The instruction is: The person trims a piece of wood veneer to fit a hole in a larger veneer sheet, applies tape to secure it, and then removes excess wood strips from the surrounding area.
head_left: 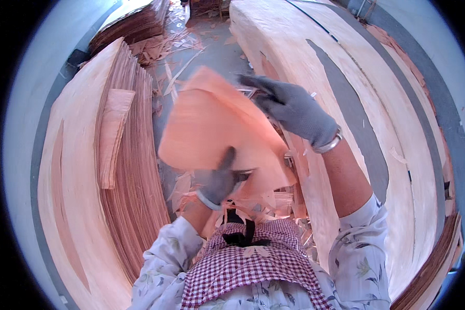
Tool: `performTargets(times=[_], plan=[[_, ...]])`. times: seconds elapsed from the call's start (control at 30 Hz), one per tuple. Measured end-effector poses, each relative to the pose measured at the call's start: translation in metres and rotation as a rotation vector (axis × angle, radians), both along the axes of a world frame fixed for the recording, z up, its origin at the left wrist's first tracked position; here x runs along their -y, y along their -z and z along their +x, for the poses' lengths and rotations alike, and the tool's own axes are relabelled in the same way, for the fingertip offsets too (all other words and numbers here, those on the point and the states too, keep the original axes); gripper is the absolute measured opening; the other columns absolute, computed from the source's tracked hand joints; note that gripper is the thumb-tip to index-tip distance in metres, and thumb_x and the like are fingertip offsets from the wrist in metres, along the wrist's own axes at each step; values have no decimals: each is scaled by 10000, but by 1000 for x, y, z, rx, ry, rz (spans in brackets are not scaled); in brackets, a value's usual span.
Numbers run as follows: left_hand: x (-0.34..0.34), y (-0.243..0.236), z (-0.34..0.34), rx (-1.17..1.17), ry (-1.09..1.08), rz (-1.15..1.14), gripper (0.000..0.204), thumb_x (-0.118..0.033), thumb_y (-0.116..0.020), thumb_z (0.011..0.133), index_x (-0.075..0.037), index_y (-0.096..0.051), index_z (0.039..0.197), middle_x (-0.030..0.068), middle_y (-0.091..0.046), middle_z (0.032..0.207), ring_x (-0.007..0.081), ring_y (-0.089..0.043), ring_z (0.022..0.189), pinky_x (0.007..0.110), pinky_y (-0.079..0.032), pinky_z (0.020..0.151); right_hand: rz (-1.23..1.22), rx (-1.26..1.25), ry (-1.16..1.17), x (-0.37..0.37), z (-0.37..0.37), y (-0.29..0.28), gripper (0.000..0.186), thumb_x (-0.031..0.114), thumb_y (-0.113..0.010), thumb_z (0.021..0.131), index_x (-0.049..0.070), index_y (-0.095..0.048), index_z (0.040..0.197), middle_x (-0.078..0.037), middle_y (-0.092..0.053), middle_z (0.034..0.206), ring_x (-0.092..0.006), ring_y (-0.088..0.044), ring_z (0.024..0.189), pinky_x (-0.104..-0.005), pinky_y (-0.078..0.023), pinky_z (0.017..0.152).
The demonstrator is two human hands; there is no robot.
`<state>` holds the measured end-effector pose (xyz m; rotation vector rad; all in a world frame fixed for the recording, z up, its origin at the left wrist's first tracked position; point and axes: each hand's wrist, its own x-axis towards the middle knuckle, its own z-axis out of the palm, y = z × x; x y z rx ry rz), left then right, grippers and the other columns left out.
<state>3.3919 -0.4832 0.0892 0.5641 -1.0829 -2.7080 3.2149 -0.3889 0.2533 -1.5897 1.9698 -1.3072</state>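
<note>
Thin orange-pink sheet (217,124) is held up mid-frame, slightly blurred, a crease running down its right part. At its lower edge, center, it is gripped by the gloved left hand (216,185): thumb laid over the near face, fingers mostly hidden. Gloved right hand (297,111) is placed at the sheet's upper right edge, fingers stretched toward upper center; a small shiny item (249,92) is seen by the fingertips, but whether it or the sheet is gripped can't be told. Left of frame is taken up by a tall sheet stack (134,175), a small bundle (115,137) laid against it. Long pale sheets (305,72) are spread on the right. Scraps (183,44) are strewn at upper center.
</note>
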Motion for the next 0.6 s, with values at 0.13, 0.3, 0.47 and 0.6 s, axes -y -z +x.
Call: performTargets(times=[0.13,0.3,0.47,0.6], plan=[[71,-51,-2,-112,96,170,689,-587,-462,860,-69,-387,1308,152,-526,1234,314,-584,1023,456,-481,877,113,288,250,-64,-39,79,415,131,-566,864,97,-516,1275,-46,-628,981,-128,-595,795,-257,-472,712],[129,-72,17,-112,-64,190,716,-565,-462,866,-46,-338,1343,169,-472,1294,342,-506,1136,504,-413,955,134,1461,317,-116,79,186,582,134,-618,845,151,-381,1377,-71,-617,948,-119,-593,715,-229,-457,591],[149,-61,37,-77,-210,-137,648,-471,-442,912,-24,-310,1361,163,-434,1334,334,-447,1194,503,-351,1011,54,272,331,-53,110,283,706,16,-566,816,154,-252,1433,-149,-563,1149,-149,-593,731,-228,-466,614],[180,-60,80,-30,-307,-172,624,-440,-431,927,-15,-311,1367,162,-407,1360,331,-388,1242,484,-292,1059,-16,1416,308,8,111,267,696,-35,-518,804,118,-257,1432,-112,-425,1363,-129,-552,920,-227,-455,745]])
